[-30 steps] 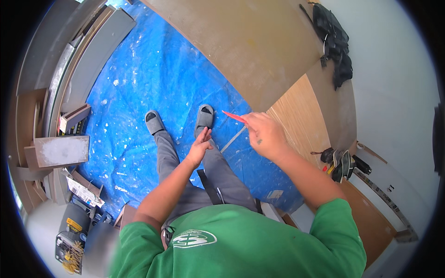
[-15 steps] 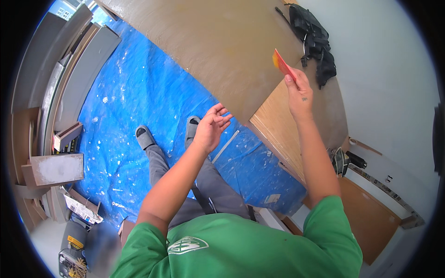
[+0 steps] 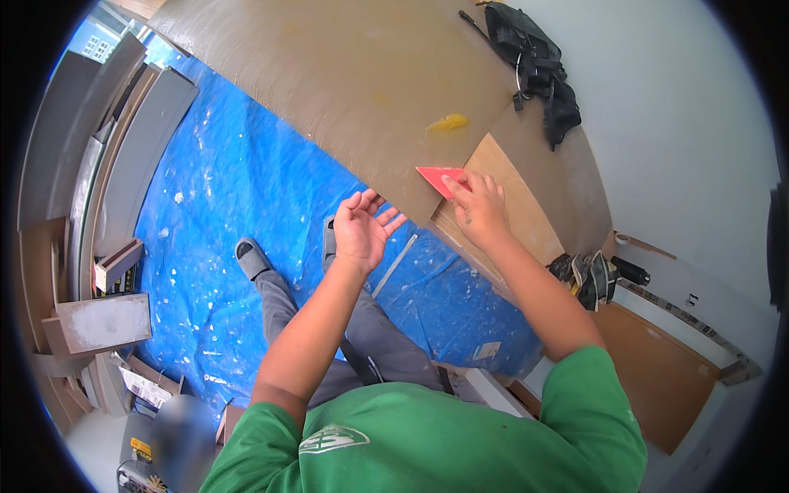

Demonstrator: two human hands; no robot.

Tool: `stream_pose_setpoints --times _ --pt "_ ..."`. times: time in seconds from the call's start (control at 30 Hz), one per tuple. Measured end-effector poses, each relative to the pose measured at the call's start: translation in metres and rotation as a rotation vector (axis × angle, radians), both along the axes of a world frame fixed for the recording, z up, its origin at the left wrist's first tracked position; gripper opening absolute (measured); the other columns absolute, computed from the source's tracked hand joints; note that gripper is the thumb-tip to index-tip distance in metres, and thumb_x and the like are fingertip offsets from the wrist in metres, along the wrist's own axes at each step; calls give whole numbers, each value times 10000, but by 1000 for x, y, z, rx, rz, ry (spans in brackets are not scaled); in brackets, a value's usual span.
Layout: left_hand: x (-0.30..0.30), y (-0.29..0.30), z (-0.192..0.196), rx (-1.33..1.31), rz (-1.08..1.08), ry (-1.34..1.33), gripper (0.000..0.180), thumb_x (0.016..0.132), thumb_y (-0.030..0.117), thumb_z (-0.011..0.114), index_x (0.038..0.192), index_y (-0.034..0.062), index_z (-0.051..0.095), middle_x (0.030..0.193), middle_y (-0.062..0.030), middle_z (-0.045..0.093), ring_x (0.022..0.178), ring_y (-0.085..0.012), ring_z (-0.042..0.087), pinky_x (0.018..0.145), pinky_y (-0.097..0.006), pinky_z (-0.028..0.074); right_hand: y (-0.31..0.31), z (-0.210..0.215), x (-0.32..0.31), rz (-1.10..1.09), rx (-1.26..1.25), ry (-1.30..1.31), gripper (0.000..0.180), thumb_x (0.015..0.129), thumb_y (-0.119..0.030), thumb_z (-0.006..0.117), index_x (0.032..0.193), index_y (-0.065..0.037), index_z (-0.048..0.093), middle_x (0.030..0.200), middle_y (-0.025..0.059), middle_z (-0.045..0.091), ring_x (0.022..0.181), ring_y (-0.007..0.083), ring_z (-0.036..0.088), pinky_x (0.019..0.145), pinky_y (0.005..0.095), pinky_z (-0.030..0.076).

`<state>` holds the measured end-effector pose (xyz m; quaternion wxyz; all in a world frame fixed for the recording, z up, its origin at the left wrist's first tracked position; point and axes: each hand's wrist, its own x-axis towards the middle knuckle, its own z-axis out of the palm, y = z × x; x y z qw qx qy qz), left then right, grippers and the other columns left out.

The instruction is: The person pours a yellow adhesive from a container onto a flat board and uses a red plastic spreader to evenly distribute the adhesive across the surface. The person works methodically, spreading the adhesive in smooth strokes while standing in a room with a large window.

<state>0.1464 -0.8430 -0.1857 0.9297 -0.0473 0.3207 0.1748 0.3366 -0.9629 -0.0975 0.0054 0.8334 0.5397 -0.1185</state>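
Observation:
My right hand (image 3: 478,209) grips a flat red plastic scraper (image 3: 436,178) and presses its edge onto the large brown board (image 3: 345,82) near the board's lower edge. A pale wooden panel (image 3: 518,209) lies just under my right hand. My left hand (image 3: 364,226) hovers palm up with fingers spread, beside the board's edge, holding nothing. A yellow smear (image 3: 448,123) sits on the board above the scraper. My grey-trousered legs and grey slippers (image 3: 251,257) stand on the blue tarp (image 3: 214,222).
A black tool bag (image 3: 534,62) lies at the board's far end by the white wall. Tools (image 3: 596,275) rest right of my arm. Grey boards and wood offcuts (image 3: 103,320) are stacked along the left. A power tool (image 3: 144,460) sits at lower left.
My right hand came down from high on the right and set the red scraper on the board's lower edge. My left hand stayed raised, palm up, and shifted slightly.

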Motion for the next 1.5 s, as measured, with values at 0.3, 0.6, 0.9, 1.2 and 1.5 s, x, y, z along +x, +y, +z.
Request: stream_pose_setpoints --times 0.3,0.6,0.9,1.2,1.5 --pt "20 8 0 -167 -28 -288 550 1021 458 378 1371 61 525 1386 -159 560 1244 -335 543 1037 -508 443 34 39 83 -538 468 467 281 988 -150 557 1212 -7 651 1031 140 707 957 325 661 870 354 508" --pt "75 8 -8 -56 -34 -285 609 1005 507 454 1380 32 521 1386 -137 560 1238 -306 548 1048 -472 458 70 8 145 -350 113 194 315 971 -177 505 1222 -66 658 1112 202 697 1059 349 663 926 400 499" --pt "77 8 -14 -71 -52 -313 661 983 564 472 1375 36 529 1372 -151 564 1232 -302 554 1047 -468 465 68 -21 142 -333 33 272 301 952 -164 586 1235 -109 674 1178 165 695 1089 343 655 939 388 501" --pt "71 5 -21 -95 -89 -318 697 949 586 530 1382 40 521 1384 -150 559 1251 -295 548 1048 -469 470 58 -27 108 -251 26 363 277 956 -143 567 1203 -123 691 1159 155 694 1062 347 651 913 408 510" --pt "66 2 -25 51 -138 -162 614 962 514 548 1345 34 546 1322 -146 607 1183 -285 601 1029 -456 492 74 -11 59 -203 -19 444 257 939 -118 562 1154 -115 703 1092 169 696 1005 372 650 874 428 516"
